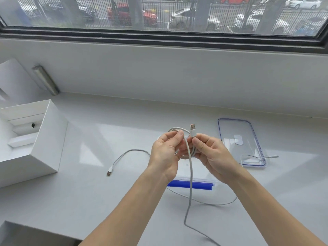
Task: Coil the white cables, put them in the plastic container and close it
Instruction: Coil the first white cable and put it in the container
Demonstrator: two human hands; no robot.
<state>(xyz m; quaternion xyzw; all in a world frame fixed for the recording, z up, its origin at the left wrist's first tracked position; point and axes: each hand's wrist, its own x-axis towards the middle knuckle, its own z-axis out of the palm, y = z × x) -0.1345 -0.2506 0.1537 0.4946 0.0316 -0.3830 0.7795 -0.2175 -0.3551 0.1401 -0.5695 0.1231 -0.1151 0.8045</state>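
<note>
Both hands hold a white cable [190, 174] above the counter. My left hand [166, 153] pinches the small coil of loops at its top. My right hand [211, 153] pinches the same cable just below its USB plug [193, 129], which points up. The loose tail hangs down between my wrists and trails to the front edge. A second white cable [124, 155] lies on the counter to the left, its USB plug [109, 171] nearest me. The clear plastic container [191, 183] with a blue clip sits under my hands, mostly hidden. Its clear lid [239, 139] lies at the right.
An open white cardboard box [35, 139] stands at the left, and another white box corner [26, 235] shows at the bottom left. A thin white cable end [260, 157] lies across the lid's near part. A wall and window sill close the back.
</note>
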